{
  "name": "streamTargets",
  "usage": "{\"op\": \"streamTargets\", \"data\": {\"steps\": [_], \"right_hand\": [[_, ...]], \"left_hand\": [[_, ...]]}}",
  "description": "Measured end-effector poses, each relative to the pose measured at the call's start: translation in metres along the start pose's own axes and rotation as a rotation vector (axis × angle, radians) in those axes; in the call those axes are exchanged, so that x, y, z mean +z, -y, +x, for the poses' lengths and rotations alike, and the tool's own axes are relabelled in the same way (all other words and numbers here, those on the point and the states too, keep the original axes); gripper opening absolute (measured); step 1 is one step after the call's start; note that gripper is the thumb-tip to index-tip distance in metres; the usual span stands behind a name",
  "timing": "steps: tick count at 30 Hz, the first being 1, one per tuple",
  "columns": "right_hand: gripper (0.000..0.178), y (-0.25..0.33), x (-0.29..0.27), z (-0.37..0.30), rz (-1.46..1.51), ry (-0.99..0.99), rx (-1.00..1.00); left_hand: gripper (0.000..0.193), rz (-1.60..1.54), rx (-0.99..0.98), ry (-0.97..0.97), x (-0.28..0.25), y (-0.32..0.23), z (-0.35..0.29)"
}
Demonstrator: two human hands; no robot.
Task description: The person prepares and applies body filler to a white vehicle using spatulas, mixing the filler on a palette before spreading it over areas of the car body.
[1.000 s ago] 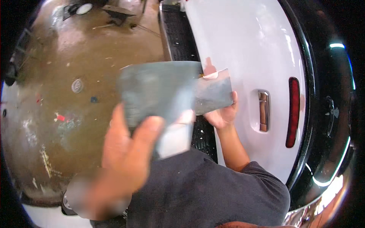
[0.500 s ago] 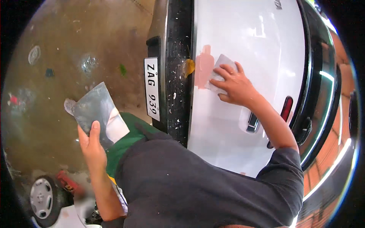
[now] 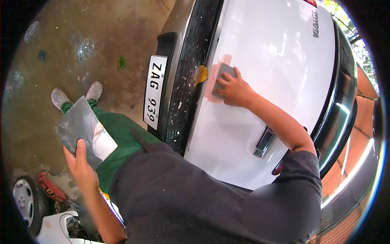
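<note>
Under the spread fingers of my right hand (image 3: 235, 88) lies a small dark grey piece of sandpaper (image 3: 223, 77), pressed flat on the white car tailgate (image 3: 260, 53). It covers part of a pinkish filler patch (image 3: 210, 90) near the tailgate's lower edge. Out to the left, my left hand (image 3: 84, 173) grips a larger dark grey sheet of sandpaper (image 3: 75, 124) between thumb and fingers. One corner of that sheet shows a white face. It is held in the air, away from the car.
A black bumper step (image 3: 178, 81) with a yellow leaf (image 3: 200, 75) and pale flecks runs beside the tailgate, above a licence plate (image 3: 155, 90). The tailgate handle (image 3: 265, 142) is near my right forearm. A wheel (image 3: 25, 201) and a red tool (image 3: 50, 186) lie lower left on wet floor.
My right hand has slid the sandpaper left, from the patch's edge further over the patch. The view has shifted, and my shoes now show. My left hand still holds its sheet.
</note>
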State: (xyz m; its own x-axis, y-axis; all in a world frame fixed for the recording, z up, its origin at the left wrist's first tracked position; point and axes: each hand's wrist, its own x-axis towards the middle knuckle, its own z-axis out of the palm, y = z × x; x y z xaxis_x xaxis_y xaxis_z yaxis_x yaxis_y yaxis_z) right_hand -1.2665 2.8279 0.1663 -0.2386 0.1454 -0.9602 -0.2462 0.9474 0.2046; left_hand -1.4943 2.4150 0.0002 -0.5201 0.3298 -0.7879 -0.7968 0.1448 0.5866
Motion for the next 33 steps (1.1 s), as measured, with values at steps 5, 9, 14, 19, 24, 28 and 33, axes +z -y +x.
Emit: {"op": "streamTargets", "data": {"steps": [5,9,14,19,24,28,33], "right_hand": [[0.037,-0.007,0.007,0.008,0.029,-0.01,-0.02],[0.037,-0.008,0.015,0.012,0.031,-0.025,-0.029],[0.035,0.0,0.017,0.005,0.003,-0.016,0.004],[0.032,0.006,-0.021,-0.007,0.004,0.195,0.042],[0.035,0.003,-0.046,-0.024,0.019,0.287,0.115],[0.036,-0.001,-0.053,-0.039,0.061,0.24,0.162],[0.038,-0.002,-0.046,-0.045,0.061,0.213,0.187]], "left_hand": [[0.054,0.024,-0.028,-0.031,0.005,0.002,-0.004],[0.052,-0.016,-0.009,-0.033,0.007,0.007,-0.005],[0.052,-0.041,-0.01,-0.005,0.008,0.008,-0.005],[0.053,-0.031,-0.002,0.0,0.013,0.005,-0.006],[0.052,0.012,-0.033,-0.011,0.012,0.004,-0.009],[0.051,0.009,-0.05,-0.015,0.009,0.009,-0.006],[0.05,0.011,-0.069,-0.016,0.014,0.005,-0.009]]}}
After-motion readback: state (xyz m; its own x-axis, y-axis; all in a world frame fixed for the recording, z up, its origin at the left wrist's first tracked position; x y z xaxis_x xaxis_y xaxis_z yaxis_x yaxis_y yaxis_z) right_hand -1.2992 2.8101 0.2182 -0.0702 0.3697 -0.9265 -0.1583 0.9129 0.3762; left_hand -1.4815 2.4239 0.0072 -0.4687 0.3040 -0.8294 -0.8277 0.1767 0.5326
